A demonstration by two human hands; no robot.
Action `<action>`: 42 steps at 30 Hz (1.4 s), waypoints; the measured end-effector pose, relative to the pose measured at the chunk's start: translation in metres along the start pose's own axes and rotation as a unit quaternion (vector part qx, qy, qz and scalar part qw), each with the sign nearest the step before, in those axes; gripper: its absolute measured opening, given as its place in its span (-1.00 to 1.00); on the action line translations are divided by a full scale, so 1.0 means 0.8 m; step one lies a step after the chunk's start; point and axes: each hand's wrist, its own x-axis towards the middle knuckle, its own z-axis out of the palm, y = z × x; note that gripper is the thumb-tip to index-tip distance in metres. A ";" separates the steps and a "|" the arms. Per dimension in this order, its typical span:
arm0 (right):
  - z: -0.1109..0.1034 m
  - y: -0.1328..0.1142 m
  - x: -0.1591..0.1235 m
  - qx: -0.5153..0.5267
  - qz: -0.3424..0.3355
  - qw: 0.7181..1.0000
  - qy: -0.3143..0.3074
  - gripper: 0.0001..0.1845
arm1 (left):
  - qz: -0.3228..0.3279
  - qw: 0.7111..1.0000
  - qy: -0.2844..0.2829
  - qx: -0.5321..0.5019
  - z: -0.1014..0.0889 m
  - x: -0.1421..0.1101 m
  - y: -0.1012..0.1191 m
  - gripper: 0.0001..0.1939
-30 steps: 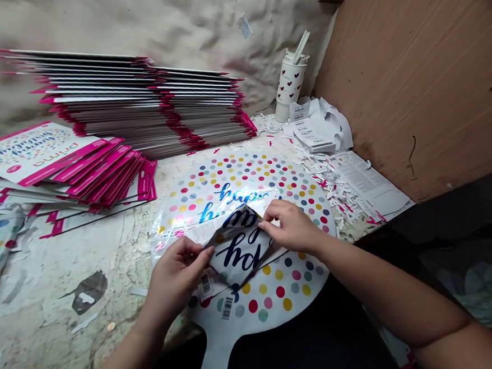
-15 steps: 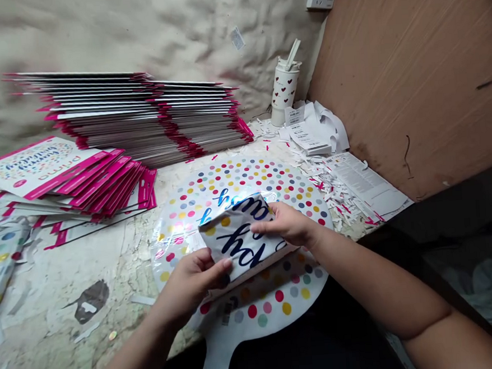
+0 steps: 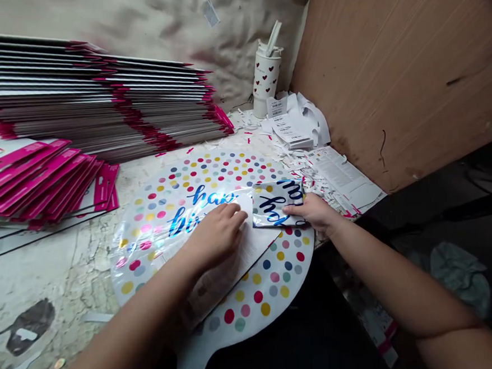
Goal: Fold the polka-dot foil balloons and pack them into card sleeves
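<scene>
Evidently right hand (image 3: pixel 317 213) pinches folded foil (image 3: pixel 277 203), thumb on top, other fingers mostly hidden. Left hand (image 3: pixel 222 231) half-curled over printed sheet (image 3: pixel 250 249); whether it grips, cannot tell. Beneath foil and left hand: dotted balloon (image 3: pixel 272 264), lettering (image 3: pixel 208 195) partly covered, tail (image 3: pixel 193 362) cut off below. Beyond left hand, card stack (image 3: pixel 97 105) runs out of frame.

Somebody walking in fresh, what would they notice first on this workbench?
Probably the dotted foil balloon, lying flat in the middle with blue lettering. Over its right side, the right hand's grip holds a folded foil piece with similar lettering. Behind, to the left, rises a tall stack of pink-edged cards, with a heart-patterned tumbler farther right.
</scene>
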 end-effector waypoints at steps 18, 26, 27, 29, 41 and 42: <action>0.028 -0.075 0.007 -0.136 0.045 0.960 -0.241 -0.64 | 0.101 0.988 0.113 -0.042 -0.001 0.016 -0.011 -0.84; 0.059 -0.102 0.005 -0.130 0.019 0.960 -0.248 -0.85 | 0.078 0.989 0.112 -0.049 -0.011 0.009 -0.012 -0.85; 0.063 -0.106 0.006 -0.135 0.003 0.960 -0.244 -0.86 | 0.076 0.989 0.115 -0.043 -0.013 0.009 -0.012 -0.85; 0.072 -0.112 0.007 -0.160 -0.033 0.964 -0.211 -0.88 | 0.075 0.990 0.118 -0.028 -0.017 0.007 -0.011 -0.85; 0.128 -0.133 0.002 -0.364 -0.123 0.855 -0.350 -0.91 | 0.032 0.986 0.152 0.056 -0.051 -0.030 -0.001 -0.81; 0.127 -0.136 0.000 -0.382 -0.131 0.832 -0.381 -0.87 | 0.027 0.986 0.158 0.054 -0.052 -0.033 0.001 -0.81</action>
